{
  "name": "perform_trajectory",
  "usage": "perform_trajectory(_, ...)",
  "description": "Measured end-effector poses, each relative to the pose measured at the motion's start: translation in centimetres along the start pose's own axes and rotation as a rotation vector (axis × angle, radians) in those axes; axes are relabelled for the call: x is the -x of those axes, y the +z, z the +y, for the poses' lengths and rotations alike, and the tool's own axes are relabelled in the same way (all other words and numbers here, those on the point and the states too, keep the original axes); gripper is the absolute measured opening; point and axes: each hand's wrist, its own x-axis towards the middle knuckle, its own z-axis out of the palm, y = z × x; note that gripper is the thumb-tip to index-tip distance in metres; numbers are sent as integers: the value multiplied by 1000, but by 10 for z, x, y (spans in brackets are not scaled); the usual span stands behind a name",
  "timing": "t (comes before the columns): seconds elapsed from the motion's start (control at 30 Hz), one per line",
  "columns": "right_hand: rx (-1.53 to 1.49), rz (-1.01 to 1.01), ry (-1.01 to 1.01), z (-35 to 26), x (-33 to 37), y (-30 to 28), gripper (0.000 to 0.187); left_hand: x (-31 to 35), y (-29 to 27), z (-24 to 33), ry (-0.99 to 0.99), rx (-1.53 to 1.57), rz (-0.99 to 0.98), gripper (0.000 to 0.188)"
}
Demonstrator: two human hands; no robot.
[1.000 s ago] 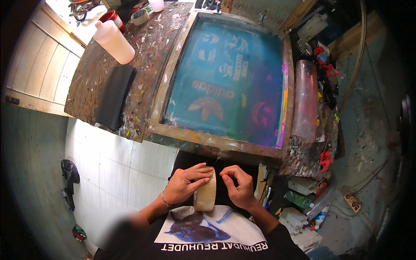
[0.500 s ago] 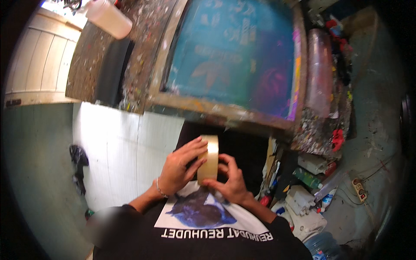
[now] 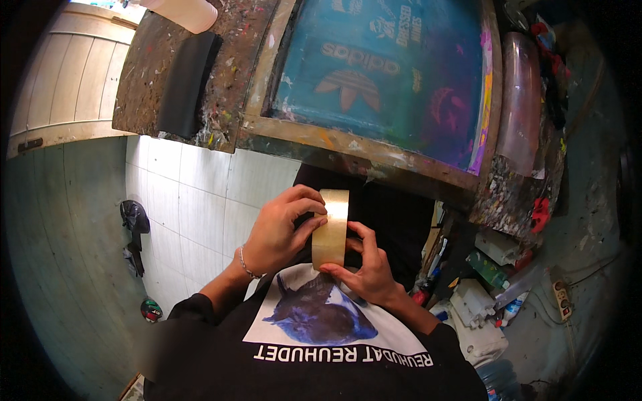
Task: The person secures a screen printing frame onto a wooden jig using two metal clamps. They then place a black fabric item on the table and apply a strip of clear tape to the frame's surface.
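A wide roll of clear yellowish packing tape is held upright between my hands, in front of my black shirt. My right hand grips its right side, with the thumb at the lower edge and the fingers bent at the far side. My left hand is closed at the roll's upper left, thumb and fingertips pinched together against the tape's surface. Whether a loose tape end sits in that pinch is too small to tell. Just beyond the hands is a wooden-framed printing screen with blue-green mesh.
The screen rests on a paint-spattered table. On its left lie a black curved slab and a pale plastic bottle; on the right, a clear plastic roll. Bottles, white containers and a power strip lie at lower right.
My left fingers, earlier spread flatter over the roll, are now curled into a pinch on it. The right grip stays. The view has shifted, so the table sits higher and further right.
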Motion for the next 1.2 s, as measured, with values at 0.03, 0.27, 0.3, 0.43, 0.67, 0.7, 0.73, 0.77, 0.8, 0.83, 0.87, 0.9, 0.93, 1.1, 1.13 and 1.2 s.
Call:
perform_trajectory(0.03,6,-2,-14,0,0,0,83,-4,-2,-1,17,-12,-8,12)
perform_trajectory(0.27,4,-9,-47,7,2,2,85,-6,7,-6,198,-213,5,16)
perform_trajectory(0.3,-17,-17,-20,8,3,2,87,-5,8,-7,209,-222,9,17)
perform_trajectory(0.43,214,-54,-65,7,5,-4,97,4,10,-10,229,-243,45,18)
perform_trajectory(0.67,323,-76,-219,-9,-12,-30,87,18,11,-14,64,46,101,10)
perform_trajectory(0.7,344,-87,-223,-11,-12,-34,86,18,13,-15,16,69,89,9)
perform_trajectory(0.73,367,-99,-224,-12,-10,-38,85,18,17,-17,-33,95,75,8)
perform_trajectory(0.77,375,-119,-201,-13,-8,-40,84,18,22,-18,-83,121,61,7)
perform_trajectory(0.8,383,-139,-178,-14,-6,-42,84,21,26,-18,-144,159,45,8)
perform_trajectory(0.83,391,-161,-150,-14,-3,-43,84,20,30,-17,-162,223,72,8)
perform_trajectory(0.87,389,-172,-143,-15,-2,-44,84,19,35,-17,-182,287,101,8)
perform_trajectory(0.9,387,-184,-137,-16,-3,-46,84,18,37,-17,-202,351,130,8)
perform_trajectory(0.93,387,-195,-134,-16,-5,-48,84,16,38,-21,-208,392,102,12)
perform_trajectory(1.1,339,-178,-136,-14,-6,-46,85,7,38,-39,-294,485,-45,11)
perform_trajectory(1.13,313,-172,-146,-13,-6,-45,86,6,37,-41,-351,573,-57,10)
perform_trajectory(1.2,344,-177,-159,-13,-6,-45,88,7,38,-40,-342,524,19,7)
